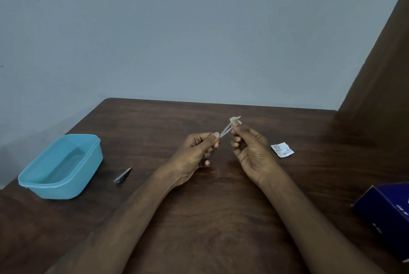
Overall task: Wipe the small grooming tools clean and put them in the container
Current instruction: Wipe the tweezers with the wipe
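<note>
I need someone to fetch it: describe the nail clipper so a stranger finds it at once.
Start at the blue container on the table's left side. Just right of it lies the nail clipper, alone on bare wood. It is the only small metal tool not held in a hand.

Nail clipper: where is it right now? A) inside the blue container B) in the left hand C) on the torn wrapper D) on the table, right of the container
D: the nail clipper lies on the table, just right of the blue container, apart from both hands.
</note>
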Tool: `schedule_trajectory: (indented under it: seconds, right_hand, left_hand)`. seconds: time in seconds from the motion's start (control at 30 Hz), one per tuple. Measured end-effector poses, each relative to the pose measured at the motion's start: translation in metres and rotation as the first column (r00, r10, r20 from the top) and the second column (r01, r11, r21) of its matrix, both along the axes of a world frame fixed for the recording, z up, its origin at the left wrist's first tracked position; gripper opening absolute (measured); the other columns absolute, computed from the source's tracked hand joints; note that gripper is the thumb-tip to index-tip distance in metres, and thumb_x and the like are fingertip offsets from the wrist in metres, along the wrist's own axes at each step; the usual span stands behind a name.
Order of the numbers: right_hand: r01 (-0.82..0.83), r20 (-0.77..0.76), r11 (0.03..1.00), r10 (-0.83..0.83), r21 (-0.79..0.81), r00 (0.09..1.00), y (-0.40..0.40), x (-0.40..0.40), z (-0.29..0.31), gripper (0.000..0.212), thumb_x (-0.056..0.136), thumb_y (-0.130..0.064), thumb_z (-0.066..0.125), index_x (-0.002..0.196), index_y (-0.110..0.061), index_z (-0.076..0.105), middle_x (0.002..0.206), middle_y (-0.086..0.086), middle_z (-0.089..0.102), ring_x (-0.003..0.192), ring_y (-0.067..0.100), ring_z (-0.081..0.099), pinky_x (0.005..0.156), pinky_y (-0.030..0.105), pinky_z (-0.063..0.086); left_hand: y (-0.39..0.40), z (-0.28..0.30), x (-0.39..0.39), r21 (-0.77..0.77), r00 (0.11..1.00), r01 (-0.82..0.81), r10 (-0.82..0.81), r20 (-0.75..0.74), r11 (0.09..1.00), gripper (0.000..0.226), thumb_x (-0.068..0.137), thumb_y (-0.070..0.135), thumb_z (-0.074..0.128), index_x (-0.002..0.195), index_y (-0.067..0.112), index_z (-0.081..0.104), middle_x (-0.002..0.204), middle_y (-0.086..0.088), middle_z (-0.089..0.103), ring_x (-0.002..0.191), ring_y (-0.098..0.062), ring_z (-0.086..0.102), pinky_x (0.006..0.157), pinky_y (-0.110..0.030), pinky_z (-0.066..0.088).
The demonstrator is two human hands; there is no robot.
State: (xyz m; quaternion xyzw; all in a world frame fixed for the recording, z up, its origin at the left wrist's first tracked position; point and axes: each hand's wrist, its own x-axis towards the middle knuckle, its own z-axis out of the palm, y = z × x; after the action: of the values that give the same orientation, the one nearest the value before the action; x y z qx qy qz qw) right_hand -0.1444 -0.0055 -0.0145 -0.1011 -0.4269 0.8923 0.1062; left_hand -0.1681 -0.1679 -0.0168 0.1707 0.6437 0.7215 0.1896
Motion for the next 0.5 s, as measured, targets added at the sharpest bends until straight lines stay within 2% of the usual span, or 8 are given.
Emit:
schedule_trajectory:
  seconds: [0.23, 0.3, 0.4, 0.43, 0.5]
  right_hand:
    - [-0.186, 0.029, 0.973, 0.184, 0.136, 0.982, -0.0103, 0.0038, -0.0059, 0.006, 0.090, -0.007, 0.076, 0.084, -0.008, 0.076, 0.075, 0.003, 0.066, 0.054, 0.002, 0.049, 0.051, 0.013, 0.045]
    - [-0.240, 0.031, 0.955, 0.238, 0.174, 0.971, -0.0101, 0.0062, -0.0054, 0.004, 0.091, -0.008, 0.076, 0.087, -0.005, 0.076, 0.078, 0.006, 0.068, 0.056, 0.003, 0.049, 0.052, 0.013, 0.044]
    - [-0.249, 0.010, 0.949, 0.252, 0.194, 0.968, -0.0073, 0.0051, -0.0075, 0.006, 0.091, -0.008, 0.076, 0.095, -0.003, 0.077, 0.077, 0.006, 0.070, 0.057, 0.004, 0.051, 0.053, 0.014, 0.045]
    - [-0.237, -0.002, 0.948, 0.243, 0.212, 0.970, -0.0080, 0.0068, -0.0055, 0.004, 0.092, -0.008, 0.075, 0.090, -0.005, 0.077, 0.074, 0.005, 0.069, 0.057, 0.005, 0.053, 0.053, 0.015, 0.045]
    - [-0.181, -0.053, 0.948, 0.201, 0.261, 0.978, -0.0068, 0.0059, -0.0073, 0.016, 0.094, -0.009, 0.074, 0.078, -0.010, 0.076, 0.069, 0.006, 0.066, 0.056, 0.009, 0.059, 0.055, 0.018, 0.049]
  left_hand:
    - [-0.0008, -0.0018, -0.0029, 0.053, 0.999, -0.022, 0.020, 0.029, 0.998, 0.036, 0.106, 0.035, 0.059, 0.073, 0.024, 0.066, 0.063, 0.009, 0.042, 0.056, -0.002, 0.036, 0.049, -0.016, 0.036]
    - [-0.0002, -0.0025, -0.0039, 0.058, 0.999, -0.032, 0.030, 0.030, 0.998, 0.034, 0.106, 0.034, 0.060, 0.074, 0.023, 0.067, 0.064, 0.009, 0.043, 0.056, -0.002, 0.037, 0.049, -0.016, 0.037]
    - [0.0004, -0.0051, -0.0049, 0.074, 0.999, -0.032, 0.031, 0.020, 0.997, 0.032, 0.105, 0.035, 0.061, 0.077, 0.021, 0.068, 0.065, 0.008, 0.045, 0.057, -0.003, 0.038, 0.050, -0.017, 0.038]
    - [0.0004, -0.0056, -0.0045, 0.076, 1.000, -0.029, 0.028, 0.009, 0.997, 0.033, 0.105, 0.034, 0.060, 0.077, 0.020, 0.071, 0.065, 0.006, 0.048, 0.058, -0.004, 0.041, 0.050, -0.017, 0.040]
    - [0.0009, -0.0060, -0.0019, 0.060, 0.999, -0.026, 0.027, -0.025, 0.998, 0.033, 0.107, 0.032, 0.058, 0.085, 0.016, 0.077, 0.071, 0.002, 0.059, 0.061, -0.004, 0.051, 0.053, -0.018, 0.046]
